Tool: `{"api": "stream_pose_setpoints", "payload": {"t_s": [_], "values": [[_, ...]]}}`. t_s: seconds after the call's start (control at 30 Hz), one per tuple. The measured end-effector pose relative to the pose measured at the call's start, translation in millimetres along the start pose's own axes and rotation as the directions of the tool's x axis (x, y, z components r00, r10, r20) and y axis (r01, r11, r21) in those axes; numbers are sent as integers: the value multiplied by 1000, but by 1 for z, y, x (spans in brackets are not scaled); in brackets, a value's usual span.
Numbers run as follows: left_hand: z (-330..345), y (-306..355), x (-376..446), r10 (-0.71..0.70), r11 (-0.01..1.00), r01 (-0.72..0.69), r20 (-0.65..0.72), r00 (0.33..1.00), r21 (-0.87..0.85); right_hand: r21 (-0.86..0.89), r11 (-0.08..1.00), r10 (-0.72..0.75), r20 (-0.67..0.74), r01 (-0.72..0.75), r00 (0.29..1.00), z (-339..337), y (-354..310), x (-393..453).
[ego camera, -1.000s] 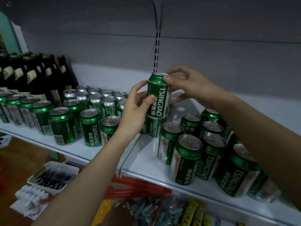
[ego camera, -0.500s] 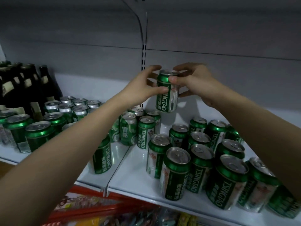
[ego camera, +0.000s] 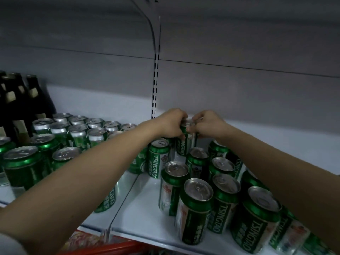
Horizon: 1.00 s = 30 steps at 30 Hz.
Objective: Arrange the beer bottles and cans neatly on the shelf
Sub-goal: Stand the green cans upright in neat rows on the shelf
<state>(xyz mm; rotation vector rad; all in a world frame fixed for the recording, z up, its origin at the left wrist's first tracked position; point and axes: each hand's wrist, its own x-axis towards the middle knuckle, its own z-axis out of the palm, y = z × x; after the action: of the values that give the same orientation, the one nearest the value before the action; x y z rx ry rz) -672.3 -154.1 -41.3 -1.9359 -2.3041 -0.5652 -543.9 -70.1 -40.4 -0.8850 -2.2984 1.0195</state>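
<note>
A green Tsingtao beer can [ego camera: 184,144] stands upright deep on the white shelf [ego camera: 143,208], close to the back wall. My left hand [ego camera: 170,124] grips its top rim from the left. My right hand [ego camera: 206,124] grips the same rim from the right. Whether the can's base touches the shelf is hidden by other cans. Several more green cans [ego camera: 196,208] crowd the shelf in front and to the right of it. A block of cans [ego camera: 77,133] fills the left shelf section, partly behind my left forearm. Dark beer bottles [ego camera: 22,100] stand at the far left.
A slotted metal upright [ego camera: 156,85] runs up the grey back wall just behind my hands. The seam between the two shelf boards [ego camera: 127,196] passes under my left forearm. A red edge of the shelf below [ego camera: 110,249] shows at the bottom.
Both hands have carried the can down and further back, from mid-air to among the rear cans. The camera has moved closer and higher over the shelf.
</note>
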Motion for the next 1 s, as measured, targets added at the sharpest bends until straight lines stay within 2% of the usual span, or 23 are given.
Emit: {"api": "stream_pose_setpoints", "payload": {"t_s": [0.2,0.37,0.53,0.6,0.67,0.73,0.8,0.87,1.0], "values": [[21,-6,11,-24,995,20,45,999,95,-154,983,105,38,-98,994,10,8,13],[37,-8,13,-33,987,18,89,995,161,-338,937,142,131,-91,981,17,15,16],[39,-7,13,-37,977,17,89,995,215,-331,942,114,163,-55,980,11,17,9],[28,-5,12,-5,993,1,34,999,114,-245,969,52,127,-19,991,2,11,5],[13,1,7,33,997,-36,-56,998,-63,-102,995,-13,72,21,997,-9,5,-2],[1,7,-3,29,961,-54,-98,995,-272,2,999,-39,56,39,998,-20,-1,-13],[-6,13,-13,29,904,-61,-82,996,-422,31,998,-49,54,47,997,-31,-3,-22],[-10,17,-22,29,871,-59,-69,997,-487,60,997,-49,40,47,998,-41,-3,-30],[-9,21,-35,49,870,-56,-27,998,-491,134,990,-53,10,51,999,-52,1,-42]]}}
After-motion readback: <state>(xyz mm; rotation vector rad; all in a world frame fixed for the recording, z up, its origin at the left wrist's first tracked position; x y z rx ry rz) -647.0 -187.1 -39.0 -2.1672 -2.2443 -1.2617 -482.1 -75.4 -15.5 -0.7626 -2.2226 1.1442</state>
